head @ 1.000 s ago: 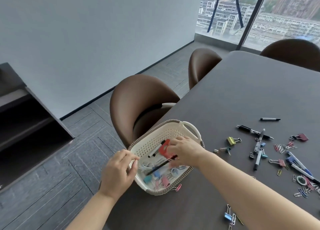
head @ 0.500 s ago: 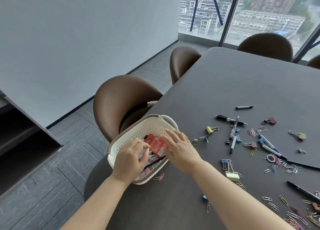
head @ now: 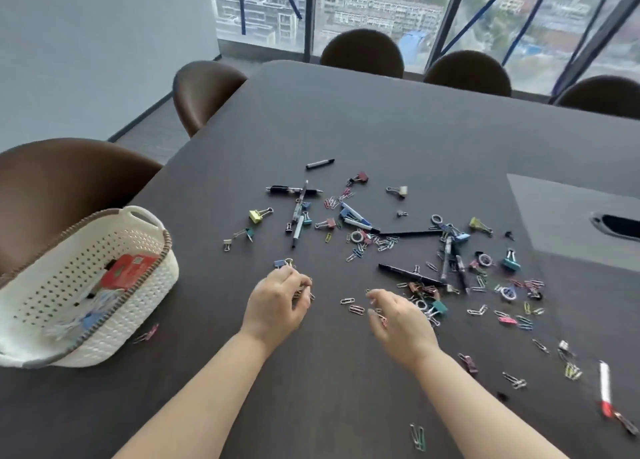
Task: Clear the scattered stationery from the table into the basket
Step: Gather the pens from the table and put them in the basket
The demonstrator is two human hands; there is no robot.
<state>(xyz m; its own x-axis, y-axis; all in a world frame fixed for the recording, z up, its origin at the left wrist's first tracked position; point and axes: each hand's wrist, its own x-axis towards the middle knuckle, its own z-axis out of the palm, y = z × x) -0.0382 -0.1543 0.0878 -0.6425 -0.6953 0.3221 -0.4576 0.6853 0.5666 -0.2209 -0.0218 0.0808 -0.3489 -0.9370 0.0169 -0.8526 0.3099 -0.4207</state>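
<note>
The head view looks down on a dark table; both bare forearms enter from six o'clock. The left hand sits a little left of centre, fingers curled over a small bunch of paper clips at its fingertips; it appears pinched shut on them, though blur hides the exact grip. The right hand lies just to its right, fingers half curled and spread above loose clips on the tabletop; whether it grips any cannot be told.

The white perforated basket stands at nine o'clock, at the table's left edge; inside lie a red packet and some pale clips and pens. A pink clip lies on the table just beside the basket's near wall.

The scattered stationery spreads from the centre towards three o'clock; a black pen and a grey marker lie towards twelve o'clock of the hands, a yellow binder clip at about eleven, a teal binder clip just right of the right hand, a long black pen beyond it; a red-and-white pen lies at four o'clock near the frame edge.

Brown chairs ring the table from nine to one o'clock; windows fill twelve o'clock.
</note>
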